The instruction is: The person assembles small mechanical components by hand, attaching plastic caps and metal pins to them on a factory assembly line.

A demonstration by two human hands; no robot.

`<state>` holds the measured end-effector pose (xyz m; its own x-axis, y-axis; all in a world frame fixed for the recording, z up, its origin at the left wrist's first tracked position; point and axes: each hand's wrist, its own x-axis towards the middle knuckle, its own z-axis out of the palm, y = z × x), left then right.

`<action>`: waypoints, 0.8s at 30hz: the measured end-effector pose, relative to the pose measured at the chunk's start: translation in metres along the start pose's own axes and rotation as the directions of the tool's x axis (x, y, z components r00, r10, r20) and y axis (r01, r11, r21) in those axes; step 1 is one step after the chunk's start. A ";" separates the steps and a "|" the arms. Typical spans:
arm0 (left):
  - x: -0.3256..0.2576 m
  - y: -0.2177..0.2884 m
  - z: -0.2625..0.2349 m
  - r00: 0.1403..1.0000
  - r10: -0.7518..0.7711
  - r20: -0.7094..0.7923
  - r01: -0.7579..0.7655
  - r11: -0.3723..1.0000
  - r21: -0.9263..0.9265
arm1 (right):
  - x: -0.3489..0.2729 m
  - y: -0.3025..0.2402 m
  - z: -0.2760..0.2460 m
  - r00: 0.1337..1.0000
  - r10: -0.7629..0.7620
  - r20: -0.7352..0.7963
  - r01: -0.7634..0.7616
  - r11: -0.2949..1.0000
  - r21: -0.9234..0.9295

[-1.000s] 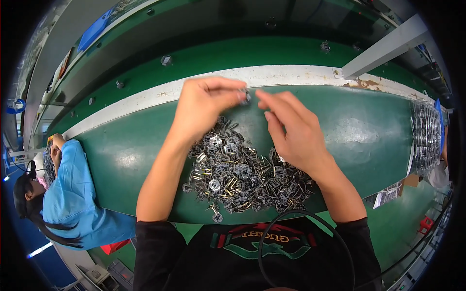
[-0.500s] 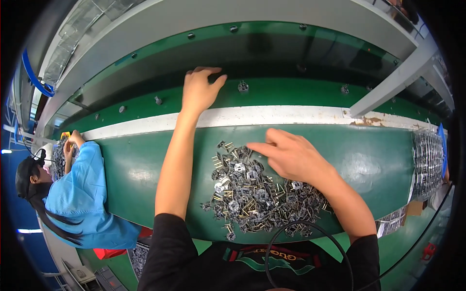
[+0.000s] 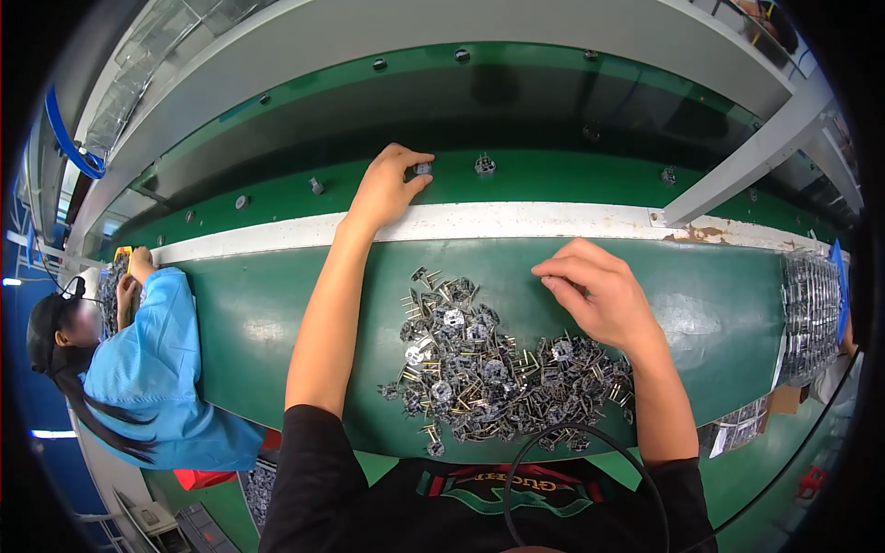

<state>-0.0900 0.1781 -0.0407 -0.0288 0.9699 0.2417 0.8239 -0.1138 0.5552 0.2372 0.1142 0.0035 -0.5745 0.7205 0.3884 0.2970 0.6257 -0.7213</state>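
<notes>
Over the green belt (image 3: 277,196), my left hand (image 3: 380,191) has its thumb and forefinger closed about a small grey round part (image 3: 422,169). The part sits at the belt's surface. My right hand (image 3: 599,290) is above the work table, right of the heap's far end. Its forefinger and thumb tips come close together in a pinch; anything between them is too small to make out. Below and left of that hand lies a heap of small dark plastic parts with brass-coloured metal pins (image 3: 489,373).
Single parts, such as a pinned one (image 3: 485,165), stand spaced along the belt. A white rail (image 3: 516,218) divides belt and table (image 3: 277,304). A grey post (image 3: 751,157) rises at right, near stacked clear trays (image 3: 811,313). A co-worker in blue (image 3: 147,369) sits at left. A black cable (image 3: 636,461) loops in front.
Parts on the belt have shifted right. My left hand has come slightly nearer, a round part now showing in its fingers. My right hand has drawn back rightward from the heap, forefinger and thumb together.
</notes>
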 end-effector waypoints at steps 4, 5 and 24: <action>-0.011 0.023 0.001 0.996 0.092 -0.023 -0.094 0.982 -0.162 | -0.005 0.002 -0.004 0.996 -0.006 -0.094 0.007 1.000 0.008; -0.019 0.034 0.002 0.995 0.097 -0.016 -0.099 0.981 -0.166 | -0.005 0.002 -0.006 0.995 0.002 -0.099 -0.001 1.000 0.005; -0.114 0.154 0.015 0.978 0.114 0.172 0.064 0.623 -0.780 | -0.014 -0.019 0.018 0.961 -0.040 -0.275 0.064 0.995 0.078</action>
<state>0.0489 0.0535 0.0051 0.1635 0.9730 0.1629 0.0699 -0.1762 0.9819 0.2256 0.0870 0.0020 -0.3538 0.7492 0.5599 0.1997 0.6454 -0.7373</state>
